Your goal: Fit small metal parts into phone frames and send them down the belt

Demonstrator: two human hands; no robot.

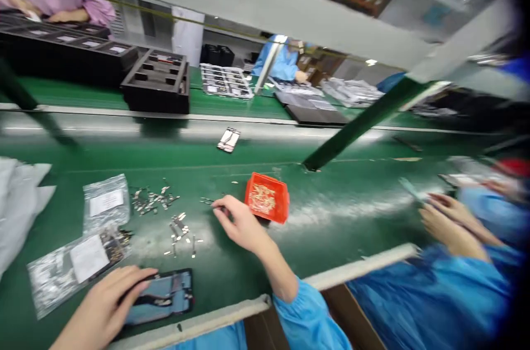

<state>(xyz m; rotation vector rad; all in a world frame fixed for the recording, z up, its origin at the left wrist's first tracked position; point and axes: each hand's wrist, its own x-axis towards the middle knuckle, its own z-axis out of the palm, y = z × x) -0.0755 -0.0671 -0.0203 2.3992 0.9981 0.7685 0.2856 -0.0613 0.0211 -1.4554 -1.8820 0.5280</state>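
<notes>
At the bench's front edge lies a black-rimmed phone screen (161, 296), its bluish inner side up with a dark flex cable across it. My left hand (108, 299) grips its left end, thumb and fingers closed over the rim. Further in, my right hand (239, 222) is pinched above the green surface, beside small dark-and-silver parts (206, 201). What its fingertips hold is too small to make out. Just right of that hand stands a red bin (282, 207) of tiny pale pieces. Small loose metal parts (179, 228) are scattered between my hands, with another pile (151, 201) behind.
Left are two labelled plastic bags (105, 187) (53, 278) and white sheeting (16, 201). A slanted green post (351, 126) rises behind the bin. A small flat card-like piece (228, 140) lies below the shelf with black trays (157, 93). A co-worker's hands (451, 220) are at right.
</notes>
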